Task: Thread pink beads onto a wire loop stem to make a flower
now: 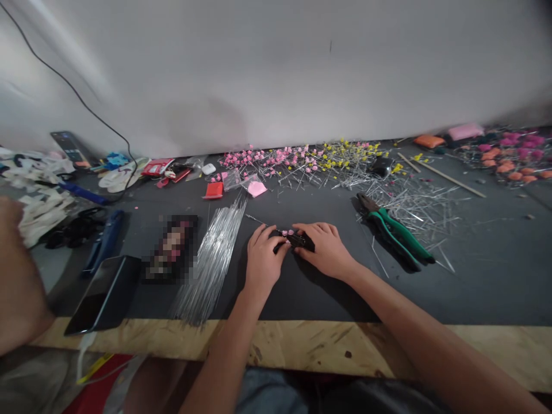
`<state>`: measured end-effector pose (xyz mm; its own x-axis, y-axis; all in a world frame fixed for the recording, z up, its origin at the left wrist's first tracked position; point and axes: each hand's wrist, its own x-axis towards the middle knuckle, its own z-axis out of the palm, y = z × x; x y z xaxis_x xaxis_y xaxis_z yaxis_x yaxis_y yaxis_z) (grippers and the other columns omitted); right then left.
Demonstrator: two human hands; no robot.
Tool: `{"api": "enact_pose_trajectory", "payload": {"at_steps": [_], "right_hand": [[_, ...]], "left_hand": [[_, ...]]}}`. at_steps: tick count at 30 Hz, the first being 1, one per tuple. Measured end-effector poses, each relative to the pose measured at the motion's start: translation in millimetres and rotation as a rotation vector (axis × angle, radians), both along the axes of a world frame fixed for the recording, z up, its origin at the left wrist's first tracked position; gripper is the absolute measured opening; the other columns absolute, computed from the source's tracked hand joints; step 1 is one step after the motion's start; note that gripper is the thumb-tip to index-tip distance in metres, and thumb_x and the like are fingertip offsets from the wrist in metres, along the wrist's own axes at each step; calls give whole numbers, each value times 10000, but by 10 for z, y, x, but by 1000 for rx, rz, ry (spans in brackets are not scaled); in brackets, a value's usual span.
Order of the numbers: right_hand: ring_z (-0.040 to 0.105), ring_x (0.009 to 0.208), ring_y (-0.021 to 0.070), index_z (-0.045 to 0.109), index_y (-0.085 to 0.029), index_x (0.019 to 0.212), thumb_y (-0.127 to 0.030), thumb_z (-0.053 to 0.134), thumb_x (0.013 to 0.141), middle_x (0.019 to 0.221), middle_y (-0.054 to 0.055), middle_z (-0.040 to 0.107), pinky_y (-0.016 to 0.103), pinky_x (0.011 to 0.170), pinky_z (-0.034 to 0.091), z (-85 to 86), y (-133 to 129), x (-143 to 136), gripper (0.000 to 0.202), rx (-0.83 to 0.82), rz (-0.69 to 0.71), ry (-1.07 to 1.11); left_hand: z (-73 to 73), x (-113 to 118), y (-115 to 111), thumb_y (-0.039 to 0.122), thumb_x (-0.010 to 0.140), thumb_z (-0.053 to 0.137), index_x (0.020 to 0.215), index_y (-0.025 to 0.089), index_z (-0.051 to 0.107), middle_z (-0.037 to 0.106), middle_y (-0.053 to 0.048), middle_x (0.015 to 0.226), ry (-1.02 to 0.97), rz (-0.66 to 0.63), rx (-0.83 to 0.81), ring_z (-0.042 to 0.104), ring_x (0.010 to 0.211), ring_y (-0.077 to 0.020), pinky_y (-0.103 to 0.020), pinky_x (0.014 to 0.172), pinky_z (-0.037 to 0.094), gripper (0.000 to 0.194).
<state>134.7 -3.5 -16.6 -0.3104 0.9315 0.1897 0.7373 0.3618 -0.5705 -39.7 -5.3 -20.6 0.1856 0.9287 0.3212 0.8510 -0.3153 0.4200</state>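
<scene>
A small dark object [307, 242] with pink bits [288, 233] along its far side lies on the grey table between my hands. My right hand [323, 247] is closed on its right end. From the left, the fingers of my left hand [265, 253] are bent together at its other end, beside the pink bits. A thin wire [255, 218] sticks out beyond my left fingers. What the dark object is cannot be made out. To the left lies a bundle of straight silver wires [215, 253]. Green-handled pliers [394, 233] rest to the right.
Pink-tipped wires [263, 156] and yellow-tipped wires [349, 154] are heaped along the wall. Loose cut wires [422, 201] spread behind the pliers. A phone [101, 296], a blue stapler-like tool [103, 241] and another person's arm [21, 282] are at left.
</scene>
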Motion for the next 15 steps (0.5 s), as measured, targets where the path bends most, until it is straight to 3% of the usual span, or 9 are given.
{"api": "enact_pose_trajectory", "payload": {"at_steps": [15], "right_hand": [[468, 1049, 229, 489, -265, 1187, -292, 559, 768, 1068, 30, 618, 385, 903, 296, -6, -1, -5, 425, 19, -2, 24]], "left_hand": [[34, 14, -33, 290, 797, 559, 870, 224, 671, 630, -41, 1095, -17, 22, -3, 452, 1157, -233, -440, 990, 354, 149]]}}
